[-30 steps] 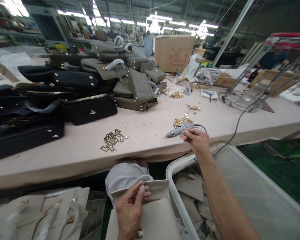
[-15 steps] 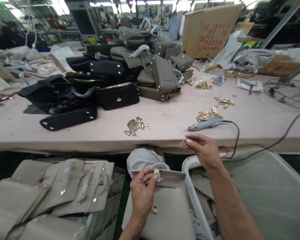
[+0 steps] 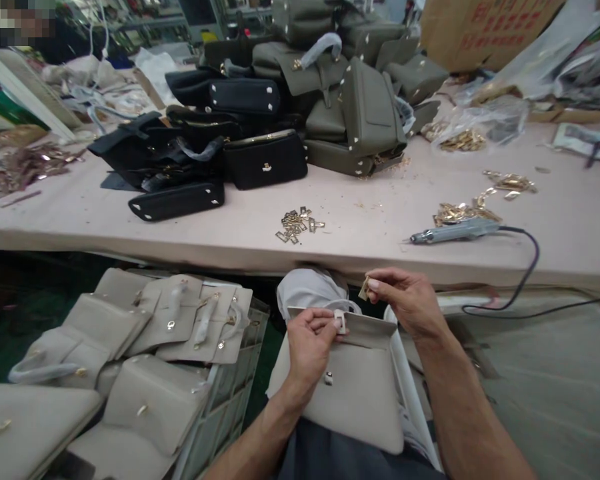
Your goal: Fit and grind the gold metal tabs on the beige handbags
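Note:
A beige handbag (image 3: 360,393) rests on my lap with its flap (image 3: 373,333) raised. My left hand (image 3: 306,343) is closed on the flap, pinching it beside a small tab with a rectangular cut-out (image 3: 340,322). On the bag's front, below that hand, sits a small metal turn lock (image 3: 329,378). Between thumb and fingertips, my right hand (image 3: 407,297) grips a small gold metal fitting (image 3: 364,288), up and to the right of the tab and apart from it. The fingers partly cover the fitting.
An electric screwdriver (image 3: 453,231) lies on the table (image 3: 220,243) beside piled gold fittings (image 3: 463,213). Several rectangular metal frames (image 3: 295,225) lie left of it. Black bags (image 3: 265,160) and olive bags (image 3: 375,113) are heaped behind. Beige bags (image 3: 130,393) fill a crate at left.
My right hand has moved away from the screwdriver and closer to the flap, still holding the gold fitting. My left hand keeps its pinch. The camera has turned left and down.

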